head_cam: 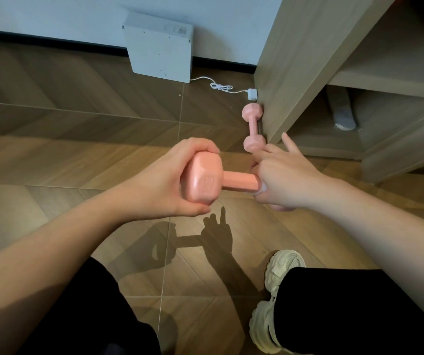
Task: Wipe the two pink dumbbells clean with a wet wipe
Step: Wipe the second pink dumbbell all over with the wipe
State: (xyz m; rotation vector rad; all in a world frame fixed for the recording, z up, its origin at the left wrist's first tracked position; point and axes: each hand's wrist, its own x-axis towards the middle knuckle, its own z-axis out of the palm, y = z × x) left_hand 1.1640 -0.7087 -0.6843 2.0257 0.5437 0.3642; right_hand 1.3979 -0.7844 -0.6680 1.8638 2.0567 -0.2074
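Head view: left hand (170,180) grips a pink hex-ended dumbbell (231,179). Right hand (288,180) clamps a white wet wipe (263,187) round its handle. The second pink dumbbell (253,126), on the wooden floor (77,129), likely still awaits wiping.

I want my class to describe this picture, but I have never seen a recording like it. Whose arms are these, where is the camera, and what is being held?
There is no machine here. A person wears one camera on the head, looking down, so the arms are their own. The left hand grips one end weight of a pink dumbbell, held above the wooden floor. The right hand is wrapped round its bar, with a bit of white wet wipe showing at the hand's edge. A second pink dumbbell lies on the floor against a wooden cabinet. Farther back are a white cable and a white box leaning on the wall. The person's pale shoes show below.
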